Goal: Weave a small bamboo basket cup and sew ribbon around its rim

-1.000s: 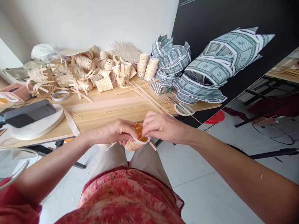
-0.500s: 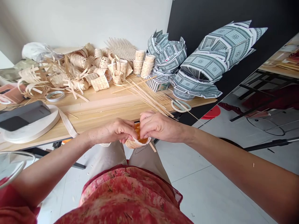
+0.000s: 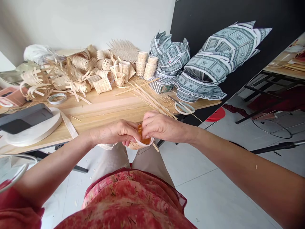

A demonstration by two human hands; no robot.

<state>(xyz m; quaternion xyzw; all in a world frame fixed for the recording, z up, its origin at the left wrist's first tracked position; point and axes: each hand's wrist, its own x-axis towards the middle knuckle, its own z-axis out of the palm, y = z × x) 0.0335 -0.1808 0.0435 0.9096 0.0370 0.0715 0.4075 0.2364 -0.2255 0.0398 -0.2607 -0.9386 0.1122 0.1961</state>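
Over my lap, below the table's front edge, is a small woven basket (image 3: 135, 145) with an orange inside and a white band (image 3: 150, 142) along its rim. My left hand (image 3: 122, 131) is closed on the near left part of the rim, thumb and fingers pinched together. My right hand (image 3: 160, 127) is closed too, its fingertips bent down into the basket's opening. What those fingertips pinch is hidden. A thin dark thread hangs in a loop below the rim. One pale wood strip (image 3: 155, 146) sticks out at the basket's right side.
On the table (image 3: 95, 111) lie a heap of woven baskets (image 3: 102, 85), loose strips (image 3: 150, 97), scissors (image 3: 184, 108), a tape roll (image 3: 57, 98), and a phone (image 3: 28, 119) on a white ribbon roll (image 3: 51, 132). Folded-paper shapes (image 3: 207, 66) stand right. A red stool (image 3: 215, 114) is beyond.
Both hands stay at the basket. The right hand and its fingertips have shifted very slightly at the opening, and the view has moved a little.
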